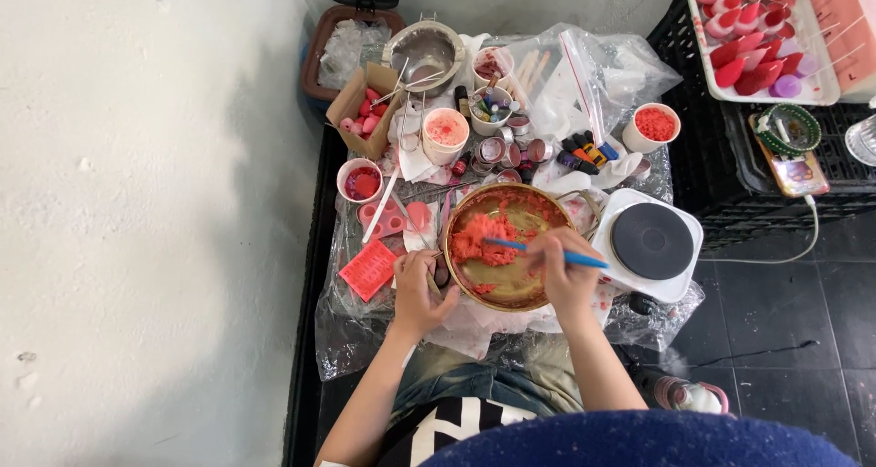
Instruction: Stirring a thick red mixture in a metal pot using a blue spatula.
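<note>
While the left hand grips the bowl rim, the right hand holds a blue stick closed-fisted. Its tip sits in red paste. Hotplate just right.

both bare forearms reaching forward, left hand curled, right hand in closed grip

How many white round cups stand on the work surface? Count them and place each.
5 white round cups: left, centre, two behind it, right. Clutter may hide more.
</note>
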